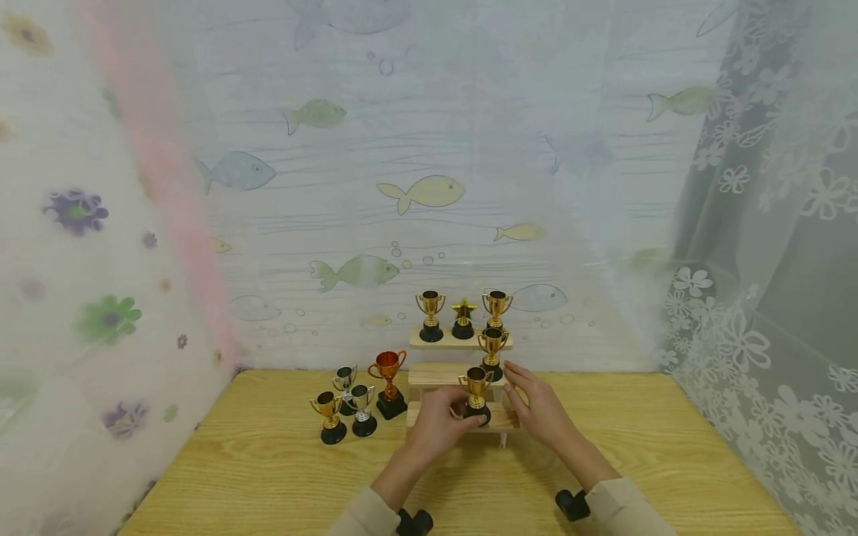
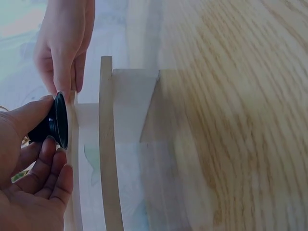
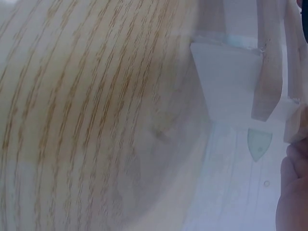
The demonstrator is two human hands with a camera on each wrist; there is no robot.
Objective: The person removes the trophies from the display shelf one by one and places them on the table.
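Note:
My left hand (image 1: 439, 426) pinches a gold trophy cup (image 1: 477, 381) by its black round base (image 2: 61, 120), thumb on one side and fingers on the other. The cup's base is tipped so its underside shows in the left wrist view, close over the stepped wooden display stand (image 1: 429, 374). At the stand's right end, my right hand (image 1: 541, 408) holds the end of the middle step between thumb and fingers. Another gold trophy cup (image 1: 493, 348) stands upright on that step beside the right fingertips. In the right wrist view only some fingers (image 3: 292, 175) show at the edge.
On the top step stand a gold cup (image 1: 430, 309), a star trophy (image 1: 463, 316) and another gold cup (image 1: 497, 305). Left of the stand, the wooden table (image 1: 268, 461) bears a bronze-coloured cup (image 1: 389, 372), a gold cup (image 1: 328, 409) and two silver cups (image 1: 363, 406). A fish-patterned curtain (image 1: 429, 149) hangs behind.

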